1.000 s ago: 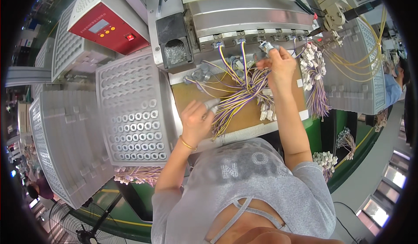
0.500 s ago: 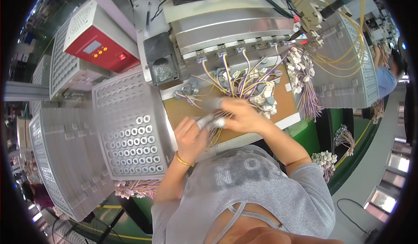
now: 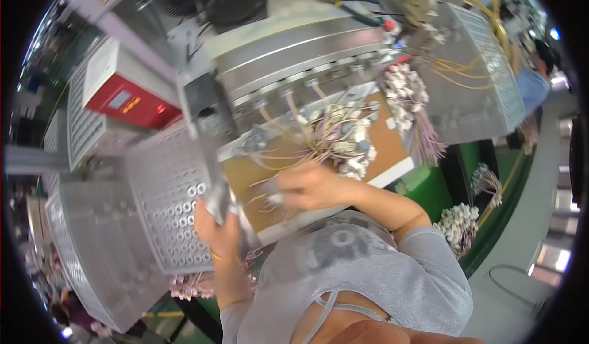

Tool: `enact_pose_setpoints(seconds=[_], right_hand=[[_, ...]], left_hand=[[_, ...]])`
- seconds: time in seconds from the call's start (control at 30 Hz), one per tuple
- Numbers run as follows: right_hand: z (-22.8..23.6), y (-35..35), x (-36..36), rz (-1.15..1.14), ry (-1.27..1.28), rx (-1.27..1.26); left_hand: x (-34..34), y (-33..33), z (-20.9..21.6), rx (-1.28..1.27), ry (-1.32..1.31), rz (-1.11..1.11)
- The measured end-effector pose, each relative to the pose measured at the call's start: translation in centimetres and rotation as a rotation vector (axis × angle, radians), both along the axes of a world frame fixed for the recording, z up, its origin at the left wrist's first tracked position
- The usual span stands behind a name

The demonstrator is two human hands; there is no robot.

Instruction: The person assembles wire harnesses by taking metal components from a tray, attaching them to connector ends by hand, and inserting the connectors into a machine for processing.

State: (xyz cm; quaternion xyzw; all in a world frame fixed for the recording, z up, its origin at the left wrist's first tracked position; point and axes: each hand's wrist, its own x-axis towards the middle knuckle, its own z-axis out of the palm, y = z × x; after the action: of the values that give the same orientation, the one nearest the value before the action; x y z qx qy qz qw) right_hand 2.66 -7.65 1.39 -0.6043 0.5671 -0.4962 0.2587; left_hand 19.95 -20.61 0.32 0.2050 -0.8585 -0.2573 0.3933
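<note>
My left hand (image 3: 218, 230), smeared by motion, is over the right edge of a clear plastic tray (image 3: 144, 160) with rows of ring-shaped metallic parts (image 3: 184, 221). Its fingertips have pale coverings, and I cannot make out whether they hold anything. Above the brown work board (image 3: 245, 178), my right hand (image 3: 313, 186) has its fingers closed around thin wires (image 3: 261, 189), whose ends stick out to the left; the fingertips are blurred. Behind it lies a heap of yellow and purple wires with white connectors (image 3: 340, 138). Several leads run from the heap up to a metal fixture (image 3: 294, 56).
A red and white control box (image 3: 132, 92) stands at the left, with stacked clear trays (image 3: 101, 233) nearer me. A small dark bin (image 3: 208, 102) sits beside the fixture. Pliers (image 3: 353, 3) lie on top. Bundled white connectors (image 3: 405, 95) hang at the right, near more trays (image 3: 472, 80).
My hands have moved apart: the left went leftward to the tray edge, while the right shifted slightly left and nearer me. The whole view has tilted and blurred.
</note>
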Motion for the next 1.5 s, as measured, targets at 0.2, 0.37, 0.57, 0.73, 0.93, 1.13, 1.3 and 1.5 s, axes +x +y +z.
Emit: enact_pose_setpoints(seconds=[0.2, 0.37, 0.57, 0.73, 0.93, 1.13, 1.3, 1.5], right_hand=[[1.6, 2.4, -1.0, -0.236, -0.215, 0.179], [0.1, 1.4, -0.7, -0.210, -0.262, 0.200], [-0.9, 0.6, -0.4, -0.332, -0.226, 0.267], [-1.3, -0.3, 0.0, -0.335, -0.308, 0.198], [0.9, -0.4, 0.4, -0.341, -0.480, 0.164], [1.0, -0.2, 0.4, -0.313, -0.525, 0.160], [0.8, 0.5, 0.0, -0.291, -0.341, 0.150], [1.4, 0.4, 0.2, -0.297, -0.093, 0.161]], left_hand=[[6.7, -9.6, -12.5, -0.070, -0.688, 0.736], [5.0, -7.1, -11.2, -0.495, -0.595, 0.719], [3.7, -7.5, -9.1, 0.683, 0.025, 0.480], [-1.0, -1.2, -2.1, 1.409, 0.366, -0.138], [-3.3, 2.3, -0.8, 1.353, 0.314, -0.405], [-3.6, 3.0, -0.1, 1.310, 0.314, -0.460], [-3.5, 3.6, -0.2, 1.080, 0.314, -0.458], [-3.7, 3.3, -0.6, 0.818, 0.167, -0.385]])
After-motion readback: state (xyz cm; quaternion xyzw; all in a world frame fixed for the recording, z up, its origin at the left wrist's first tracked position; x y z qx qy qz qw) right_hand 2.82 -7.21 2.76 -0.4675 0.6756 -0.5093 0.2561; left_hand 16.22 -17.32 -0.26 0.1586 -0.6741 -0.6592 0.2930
